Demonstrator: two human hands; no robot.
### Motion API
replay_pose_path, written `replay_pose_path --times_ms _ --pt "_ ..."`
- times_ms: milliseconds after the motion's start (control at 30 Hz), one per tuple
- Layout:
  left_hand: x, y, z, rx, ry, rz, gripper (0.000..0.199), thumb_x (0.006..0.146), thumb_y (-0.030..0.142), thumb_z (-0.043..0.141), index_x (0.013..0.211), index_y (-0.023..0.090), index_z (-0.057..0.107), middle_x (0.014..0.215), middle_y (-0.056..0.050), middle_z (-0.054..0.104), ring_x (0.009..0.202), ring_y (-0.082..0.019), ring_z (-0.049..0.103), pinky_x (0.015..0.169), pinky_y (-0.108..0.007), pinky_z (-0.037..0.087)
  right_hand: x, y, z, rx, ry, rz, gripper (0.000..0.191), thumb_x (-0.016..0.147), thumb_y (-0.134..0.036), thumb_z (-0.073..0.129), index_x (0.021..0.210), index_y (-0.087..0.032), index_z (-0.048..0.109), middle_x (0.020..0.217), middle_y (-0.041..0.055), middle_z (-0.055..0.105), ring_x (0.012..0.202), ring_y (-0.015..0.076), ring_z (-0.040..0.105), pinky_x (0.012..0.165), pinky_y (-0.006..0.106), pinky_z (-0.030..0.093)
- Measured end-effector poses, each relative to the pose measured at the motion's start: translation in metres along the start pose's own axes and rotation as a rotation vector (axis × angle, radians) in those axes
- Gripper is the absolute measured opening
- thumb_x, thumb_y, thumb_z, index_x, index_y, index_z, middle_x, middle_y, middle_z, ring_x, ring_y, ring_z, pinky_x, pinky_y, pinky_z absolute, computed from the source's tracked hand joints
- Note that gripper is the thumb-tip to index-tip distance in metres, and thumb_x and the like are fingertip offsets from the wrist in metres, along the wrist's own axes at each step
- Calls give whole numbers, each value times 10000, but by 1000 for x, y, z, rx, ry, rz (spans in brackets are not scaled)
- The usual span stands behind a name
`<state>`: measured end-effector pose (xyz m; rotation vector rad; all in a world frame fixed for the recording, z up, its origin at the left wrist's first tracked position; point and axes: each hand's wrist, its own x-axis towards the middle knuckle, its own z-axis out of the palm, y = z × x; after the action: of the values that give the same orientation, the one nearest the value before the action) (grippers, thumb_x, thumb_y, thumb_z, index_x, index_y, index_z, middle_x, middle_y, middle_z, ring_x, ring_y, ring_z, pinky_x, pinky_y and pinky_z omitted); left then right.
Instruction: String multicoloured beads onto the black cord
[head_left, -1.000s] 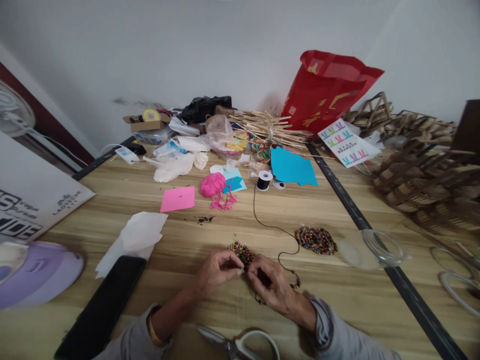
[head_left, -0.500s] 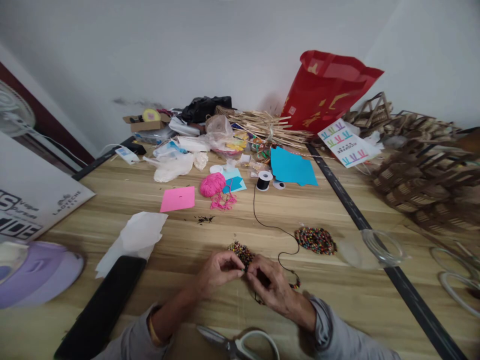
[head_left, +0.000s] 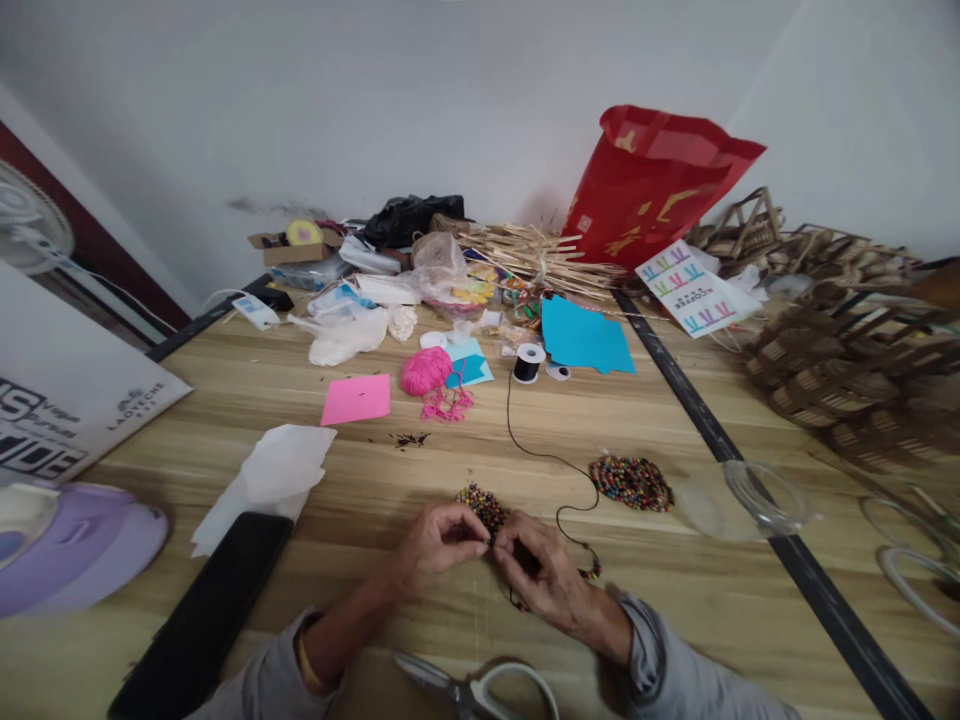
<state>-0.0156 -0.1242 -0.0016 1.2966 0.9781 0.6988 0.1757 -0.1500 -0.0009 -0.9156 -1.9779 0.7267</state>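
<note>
Over the table's front middle, my left hand (head_left: pixel 442 540) pinches thumb and forefinger together on what looks like a tiny bead. Its fingertips almost meet those of my right hand (head_left: pixel 547 570), also pinched, at the end of a thin black cord (head_left: pixel 551 456). That cord runs from a white spool of black cord (head_left: pixel 529 363) and passes under my right hand, where a few threaded beads (head_left: pixel 592 565) show. Just behind my fingertips lies a small pile of loose multicoloured beads (head_left: pixel 480 503), partly hidden by my hands. Coiled strings of beads (head_left: pixel 632 483) rest to the right.
Scissors (head_left: pixel 472 690) lie near the front edge, below my hands. Left are a black phone-like slab (head_left: pixel 206 610), white paper (head_left: pixel 277 470) and a purple cap-like object (head_left: pixel 97 550). Pink yarn (head_left: pixel 426 371) and blue sheets (head_left: pixel 587 333) sit farther back; woven baskets (head_left: pixel 817 370) stand right.
Both hands keep nearly the same place and pinch. A green speck at my left fingertips is less visible now. The view has shifted very slightly.
</note>
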Motion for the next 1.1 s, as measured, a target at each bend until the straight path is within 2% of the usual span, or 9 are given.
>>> replay_pose_path --times_ms 200,333,500,733,967,1100 --pt "0 3 2 -80 -49 -11 240 641 310 770 735 117 663 718 -26 653 689 -135 566 683 -246 420 -1 3 1 18 -8 2 163 928 -225 493 785 -179 555 681 13 562 625 124 511 583 231 391" --pt "-1 6 2 -91 -43 -33 248 627 298 779 739 115 654 713 -19 644 681 -127 560 672 -239 416 -3 7 4 105 -6 50 148 923 -297 543 836 -180 564 684 5 561 609 114 508 565 218 408" --pt "0 4 1 -92 -43 -40 276 606 320 797 713 118 642 684 -12 635 647 -116 544 640 -229 403 -6 9 6 137 -15 91 216 915 -375 555 820 -182 545 666 -8 544 577 106 490 536 214 400" --pt "-1 3 3 -91 -48 -50 294 608 361 794 676 119 641 658 -15 635 626 -120 537 626 -233 396 -5 9 5 95 -16 -16 155 901 -331 590 870 -184 553 716 11 566 632 122 502 581 231 408" --pt "-1 6 0 33 -57 42 224 697 350 717 703 128 685 703 -40 666 695 -156 569 673 -250 416 0 2 -1 65 -52 -70 66 895 -221 509 836 -192 511 750 36 552 694 154 511 612 266 402" --pt "0 6 -2 76 -44 77 216 712 347 697 704 131 679 703 -40 662 697 -156 566 677 -251 416 -2 1 -6 157 -73 -91 258 912 -328 451 687 -202 434 705 34 511 682 166 500 611 290 396"
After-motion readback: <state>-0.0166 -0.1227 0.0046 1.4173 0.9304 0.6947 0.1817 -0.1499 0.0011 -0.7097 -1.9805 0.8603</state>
